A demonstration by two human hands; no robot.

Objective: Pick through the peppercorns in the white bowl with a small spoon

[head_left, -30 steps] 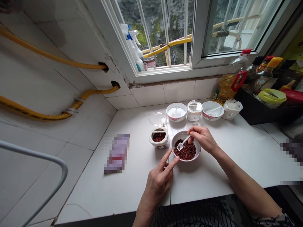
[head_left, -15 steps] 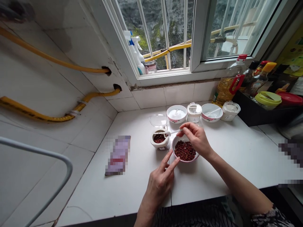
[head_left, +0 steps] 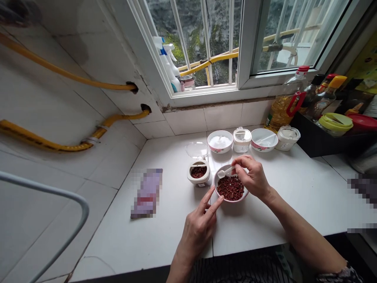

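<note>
A bowl point(head_left: 246, 193) of dark red peppercorns point(head_left: 230, 188) stands on the white counter. My right hand point(head_left: 252, 177) pinches a small white spoon point(head_left: 223, 173), its scoop inside the bowl above the peppercorns. At the bowl's left rim, my left hand point(head_left: 203, 218) rests with two fingertips touching it; its fingers are apart and hold nothing. Just left of the bowl is a white jar point(head_left: 199, 181), partly filled with the same peppercorns. Its clear lid point(head_left: 197, 150) is flipped up.
Behind stand a bowl of white powder point(head_left: 219, 142), a lidded jar point(head_left: 242, 140), a bowl with a spoon point(head_left: 264, 140) and another jar point(head_left: 287, 138). A blurred purple packet point(head_left: 147, 193) lies left. An oil bottle point(head_left: 282, 103) and black rack point(head_left: 313, 141) are at right.
My right hand has moved right with the spoon, whose scoop has gone from the jar's opening to over the bowl. My left hand has stayed at the rim.
</note>
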